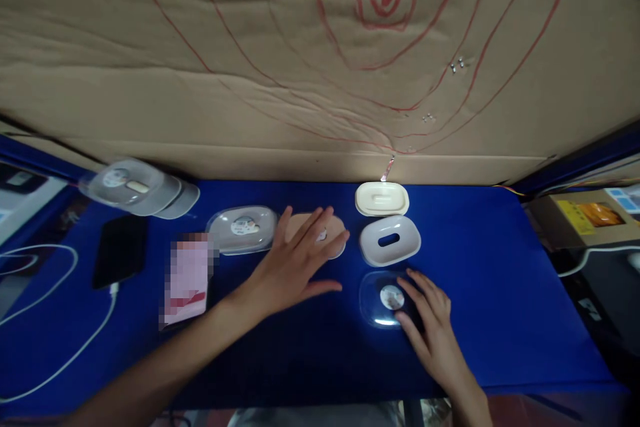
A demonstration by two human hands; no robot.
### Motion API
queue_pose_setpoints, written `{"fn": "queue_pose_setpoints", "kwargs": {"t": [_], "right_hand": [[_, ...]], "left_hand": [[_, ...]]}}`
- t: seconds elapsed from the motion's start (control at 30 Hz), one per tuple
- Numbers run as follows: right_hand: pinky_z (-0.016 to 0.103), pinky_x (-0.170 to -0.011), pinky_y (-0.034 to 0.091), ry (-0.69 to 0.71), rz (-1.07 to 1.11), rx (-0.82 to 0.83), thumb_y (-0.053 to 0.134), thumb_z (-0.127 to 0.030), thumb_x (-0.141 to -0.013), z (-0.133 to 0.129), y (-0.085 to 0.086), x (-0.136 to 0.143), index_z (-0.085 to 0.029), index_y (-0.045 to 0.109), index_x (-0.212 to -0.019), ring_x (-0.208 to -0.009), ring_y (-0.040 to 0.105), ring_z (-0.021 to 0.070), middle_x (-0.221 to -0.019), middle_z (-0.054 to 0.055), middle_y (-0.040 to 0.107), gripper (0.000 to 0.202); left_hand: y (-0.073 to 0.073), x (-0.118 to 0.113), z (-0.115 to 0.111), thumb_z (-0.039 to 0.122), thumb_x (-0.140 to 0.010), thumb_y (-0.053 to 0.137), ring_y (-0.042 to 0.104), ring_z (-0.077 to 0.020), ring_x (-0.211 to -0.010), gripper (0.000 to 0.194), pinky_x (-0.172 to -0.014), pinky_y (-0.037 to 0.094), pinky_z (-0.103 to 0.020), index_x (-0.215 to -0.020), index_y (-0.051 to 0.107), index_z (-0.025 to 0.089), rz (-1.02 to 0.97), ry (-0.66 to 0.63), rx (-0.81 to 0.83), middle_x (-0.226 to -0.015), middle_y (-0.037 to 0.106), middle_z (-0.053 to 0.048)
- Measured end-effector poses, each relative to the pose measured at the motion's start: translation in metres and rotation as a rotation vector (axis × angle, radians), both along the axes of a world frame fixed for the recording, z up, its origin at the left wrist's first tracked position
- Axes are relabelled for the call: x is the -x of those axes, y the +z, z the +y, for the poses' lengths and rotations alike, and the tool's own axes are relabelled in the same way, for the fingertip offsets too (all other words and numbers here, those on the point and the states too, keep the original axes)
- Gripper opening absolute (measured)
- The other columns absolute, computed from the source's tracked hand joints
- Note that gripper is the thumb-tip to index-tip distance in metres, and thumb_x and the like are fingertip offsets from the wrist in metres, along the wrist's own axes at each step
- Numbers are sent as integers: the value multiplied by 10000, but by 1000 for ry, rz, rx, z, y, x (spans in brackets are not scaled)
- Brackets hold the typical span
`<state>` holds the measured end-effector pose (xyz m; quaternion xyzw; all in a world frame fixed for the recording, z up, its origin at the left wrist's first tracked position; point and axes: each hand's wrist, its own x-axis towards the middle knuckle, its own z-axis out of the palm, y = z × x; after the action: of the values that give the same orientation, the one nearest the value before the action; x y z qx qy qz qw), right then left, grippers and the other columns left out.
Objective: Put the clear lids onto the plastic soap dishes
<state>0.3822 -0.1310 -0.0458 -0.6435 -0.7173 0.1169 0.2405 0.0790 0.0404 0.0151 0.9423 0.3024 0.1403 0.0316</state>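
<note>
My left hand (305, 253), fingers spread, is over a beige oval piece (340, 230) with a small label and hides part of it. Left of that piece lies a clear oval lid (245, 227) with a round sticker. My right hand (425, 313) rests at the right edge of another clear lid (375, 307), its fingers apart and touching the rim by the round sticker. Behind that lid sits a white oval piece (370, 240) with a slot in its middle. A cream oval tray (383, 197) with a raised bar stands farther back.
Stacked clear-lidded boxes (145, 187) stand at the back left. A black phone (120, 250) with a white cable and a pixelated pink-screened device (187, 280) lie at left. A cardboard wall (250, 107) rises behind the blue table (500, 293); a box (585, 217) stands right.
</note>
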Motion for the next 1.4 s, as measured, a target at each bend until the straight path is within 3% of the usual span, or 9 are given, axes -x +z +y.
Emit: {"fn": "queue_pose_setpoints", "kwargs": {"t": [0.13, 0.23, 0.4, 0.5, 0.63, 0.83, 1.03, 1.17, 1.4], "right_hand": [[566, -1166, 410, 127, -39, -4, 505, -301, -1102, 27, 23, -15, -306, 464, -1581, -1485, 514, 327, -1574, 114, 585, 481], [565, -1181, 418, 206, -44, -42, 476, -270, -1107, 83, 43, -34, -305, 512, -1551, -1471, 537, 311, -1560, 105, 608, 447], [536, -1161, 483, 326, -83, -1, 533, -369, -1083, 203, 53, -48, -264, 675, -1397, -1369, 644, 307, -1434, 111, 713, 360], [522, -1159, 503, 356, -136, 49, 618, -400, -1037, 241, 42, -44, -251, 731, -1327, -1341, 667, 315, -1405, 119, 732, 345], [572, -1175, 471, 348, -170, 71, 545, -405, -1080, 227, 36, -40, -270, 700, -1387, -1414, 610, 321, -1470, 117, 691, 370], [628, -1245, 346, 462, -166, 241, 707, -541, -982, 165, 66, -41, -385, 512, -1570, -1564, 424, 348, -1674, 76, 493, 639], [682, -1227, 339, 519, -179, 343, 878, -325, -827, 158, 65, -17, -338, 568, -1505, -1581, 374, 391, -1707, 119, 420, 745], [595, -1187, 435, 541, -136, 303, 857, -197, -789, 156, 72, -27, -321, 616, -1420, -1529, 460, 362, -1643, 113, 499, 687], [590, -1145, 488, 373, -115, 346, 833, -380, -816, 160, 95, -97, -314, 621, -1428, -1421, 584, 377, -1541, 106, 600, 651]], "left_hand": [[-17, 13, -73, 285, -1033, 619, 617, -314, -1369, 480, -1155, 507, -508, -1502, 556, 203, -192, 13, 171, -1499, 638, -174], [-34, 7, -113, 201, -1030, 573, 705, -272, -1201, 370, -1026, 609, -455, -1394, 632, 229, -252, -1, 334, -1394, 707, -124], [-36, -13, -121, 179, -1016, 601, 727, -237, -1143, 348, -984, 640, -420, -1355, 629, 253, -343, 12, 471, -1324, 734, -84], [-29, -23, -111, 189, -1023, 593, 706, -262, -1222, 380, -1023, 630, -459, -1400, 599, 238, -357, 47, 403, -1389, 700, -108], [-22, -36, -98, 232, -1023, 608, 656, -297, -1328, 433, -1066, 611, -491, -1454, 560, 226, -342, 100, 324, -1507, 626, -136], [-7, -56, -62, 262, -1059, 554, 692, -286, -1253, 312, -1038, 606, -453, -1359, 604, 197, -348, 55, 154, -1438, 669, -149], [21, -107, 56, 135, -992, 596, 592, -344, -1396, 513, -1135, 471, -469, -1499, 511, 136, -44, -4, 290, -1550, 577, -213], [25, -134, 118, 298, -830, 850, 417, -400, -1551, 1018, -1206, 369, -477, -1658, 283, 129, 161, -41, 493, -1712, 365, -263], [10, -143, 120, 350, -687, 939, 444, -472, -1510, 1182, -1186, 362, -556, -1655, 294, 137, 219, -35, 552, -1660, 432, -293]]}}
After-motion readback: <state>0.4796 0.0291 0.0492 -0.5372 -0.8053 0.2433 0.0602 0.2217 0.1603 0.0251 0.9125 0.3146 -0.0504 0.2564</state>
